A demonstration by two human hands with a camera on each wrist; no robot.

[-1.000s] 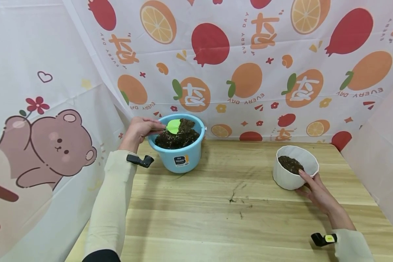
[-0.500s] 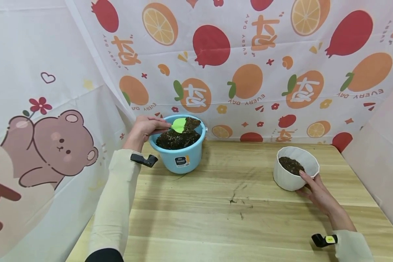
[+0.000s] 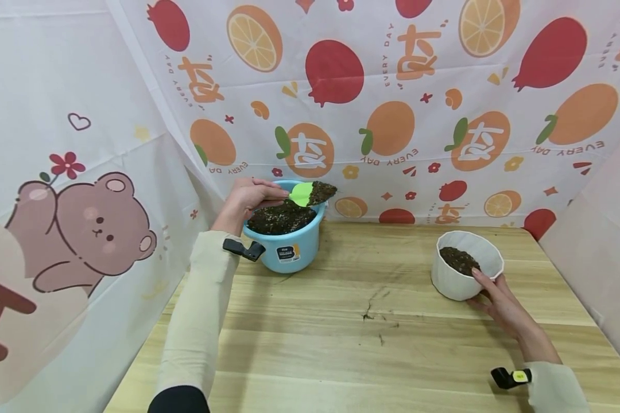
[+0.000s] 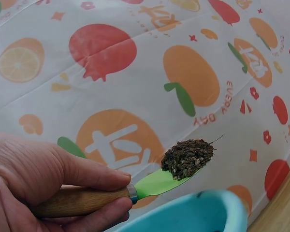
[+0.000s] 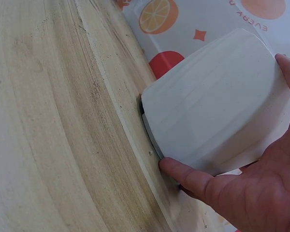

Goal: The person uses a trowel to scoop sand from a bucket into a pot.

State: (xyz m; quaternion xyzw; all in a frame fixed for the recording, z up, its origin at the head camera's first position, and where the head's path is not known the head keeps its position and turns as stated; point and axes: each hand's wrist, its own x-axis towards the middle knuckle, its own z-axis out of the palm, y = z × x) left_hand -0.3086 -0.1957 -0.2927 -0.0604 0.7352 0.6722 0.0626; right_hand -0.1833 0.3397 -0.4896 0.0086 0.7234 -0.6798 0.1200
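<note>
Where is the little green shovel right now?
In the head view the green shovel is at the far left of the table, held by the left hand just above the blue bucket, with soil on it.

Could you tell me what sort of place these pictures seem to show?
Probably a small staged potting corner: a wooden table hemmed by fruit-print cloth, with a blue bucket of soil and a white pot.
</note>
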